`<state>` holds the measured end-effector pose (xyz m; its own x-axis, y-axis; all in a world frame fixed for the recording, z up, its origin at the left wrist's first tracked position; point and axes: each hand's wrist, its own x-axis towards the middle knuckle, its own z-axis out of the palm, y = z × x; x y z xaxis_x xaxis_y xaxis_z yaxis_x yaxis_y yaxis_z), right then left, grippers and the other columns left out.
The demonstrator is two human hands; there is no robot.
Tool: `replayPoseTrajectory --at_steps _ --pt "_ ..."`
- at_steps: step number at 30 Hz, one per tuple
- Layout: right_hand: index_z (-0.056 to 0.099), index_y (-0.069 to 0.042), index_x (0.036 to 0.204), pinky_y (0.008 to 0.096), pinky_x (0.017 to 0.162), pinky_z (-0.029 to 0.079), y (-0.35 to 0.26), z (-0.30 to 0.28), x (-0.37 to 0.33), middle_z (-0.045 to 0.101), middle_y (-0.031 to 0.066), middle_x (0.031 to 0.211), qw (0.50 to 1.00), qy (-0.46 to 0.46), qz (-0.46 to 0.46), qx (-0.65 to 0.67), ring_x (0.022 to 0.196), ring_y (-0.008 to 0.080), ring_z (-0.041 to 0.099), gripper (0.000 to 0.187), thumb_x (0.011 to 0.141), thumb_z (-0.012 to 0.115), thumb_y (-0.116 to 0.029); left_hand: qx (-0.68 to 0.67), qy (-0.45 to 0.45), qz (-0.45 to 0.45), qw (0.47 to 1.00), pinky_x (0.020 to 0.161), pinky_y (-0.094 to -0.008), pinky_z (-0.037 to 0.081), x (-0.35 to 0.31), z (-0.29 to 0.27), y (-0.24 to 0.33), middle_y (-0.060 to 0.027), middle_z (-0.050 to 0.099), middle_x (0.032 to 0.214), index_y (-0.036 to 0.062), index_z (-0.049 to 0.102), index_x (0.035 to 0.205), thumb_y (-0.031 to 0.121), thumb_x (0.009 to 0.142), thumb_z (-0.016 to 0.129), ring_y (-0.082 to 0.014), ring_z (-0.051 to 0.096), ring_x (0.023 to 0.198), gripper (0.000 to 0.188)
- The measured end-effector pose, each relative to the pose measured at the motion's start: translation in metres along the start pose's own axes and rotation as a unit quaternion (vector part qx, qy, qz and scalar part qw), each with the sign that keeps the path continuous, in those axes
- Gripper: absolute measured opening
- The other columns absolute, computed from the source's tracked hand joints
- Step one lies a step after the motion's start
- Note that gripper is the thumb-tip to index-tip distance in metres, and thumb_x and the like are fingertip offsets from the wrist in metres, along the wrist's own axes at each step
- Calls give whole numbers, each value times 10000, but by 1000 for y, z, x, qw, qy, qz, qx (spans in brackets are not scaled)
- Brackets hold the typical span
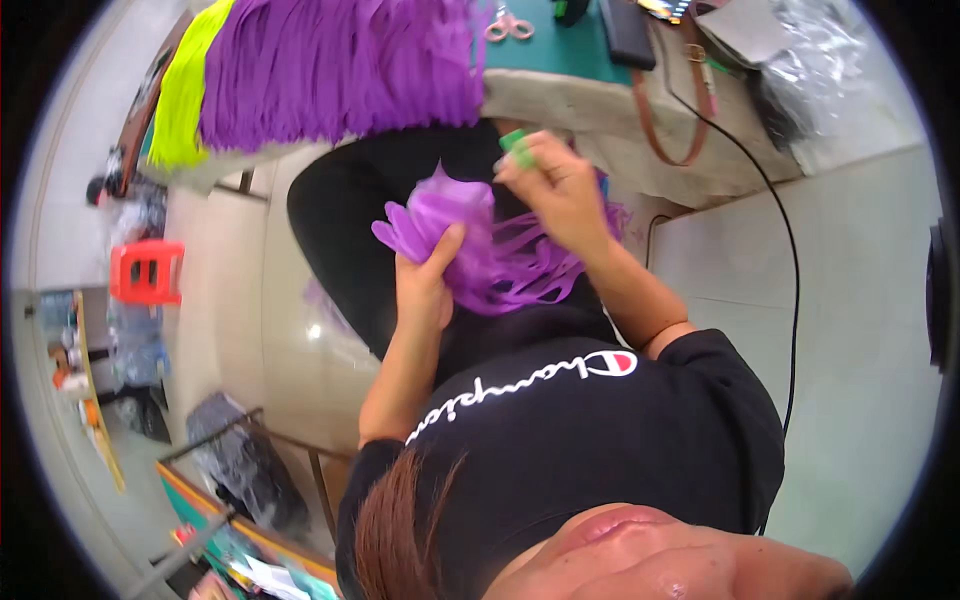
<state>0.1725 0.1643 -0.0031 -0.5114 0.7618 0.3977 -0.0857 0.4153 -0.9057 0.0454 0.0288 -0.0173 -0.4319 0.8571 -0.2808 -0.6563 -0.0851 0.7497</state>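
Note:
Over my lap, my left hand [428, 272] is closed round a bunch of purple straps [455, 222], its thumb pressed across them. Folded ends stick out on the left of that hand. Long loops of the same straps [520, 265] trail over my lap to the right, under my right forearm. Up and to the right of the bunch, apart from it, my right hand [552, 190] is raised with curled fingers. Something small and bright green [515, 146] shows at its fingertips; blur hides whether it is held or wrapped round the fingers.
Many purple straps [340, 70] hang over the front table edge beside yellow-green ones [188, 85]. Scissors [508, 24], a dark phone-like slab [628, 35] and a brown belt-like strap [645, 120] are farther right. A black cable [775, 195] hangs down; a red stool [147, 272] stands left.

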Motion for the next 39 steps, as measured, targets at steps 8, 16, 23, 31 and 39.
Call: replayPoseTrajectory --at_steps 8,16,23,31,39 --pt "496 -25 855 216 565 374 1 2 -20 519 72 778 904 -104 124 395 623 107 479 199 979 469 -178 -39 20 52 998 866 -301 445 -7 9 12 -50 615 1016 23 551 1112 60 821 673 -148 589 948 318" --pt "495 -3 946 248 702 480 -4 22 -25 605 116 892 962 -56 70 257 764 117 566 75 928 542 -58 24 2 51 998 854 -291 455 -4 18 7 -43 622 1004 28 563 1078 36 817 683 -143 598 934 287" --pt "558 8 941 232 721 478 -11 21 -33 639 83 923 969 -23 74 234 811 95 581 114 911 593 -96 33 27 86 995 802 -276 478 -11 12 -1 -49 635 984 12 600 1031 46 832 686 -131 612 883 219" --pt "529 -1 932 242 719 485 -5 24 -31 663 98 892 988 -12 44 147 785 109 608 93 938 538 -94 48 17 88 995 798 -279 480 -15 15 1 -52 639 967 2 608 1024 52 816 703 -138 617 851 234" --pt "482 0 929 240 671 490 -14 24 -24 687 142 877 986 -1 39 159 740 121 619 131 973 481 -123 25 30 90 995 781 -274 488 -7 15 2 -53 648 952 -10 614 1063 39 800 711 -130 621 837 284"
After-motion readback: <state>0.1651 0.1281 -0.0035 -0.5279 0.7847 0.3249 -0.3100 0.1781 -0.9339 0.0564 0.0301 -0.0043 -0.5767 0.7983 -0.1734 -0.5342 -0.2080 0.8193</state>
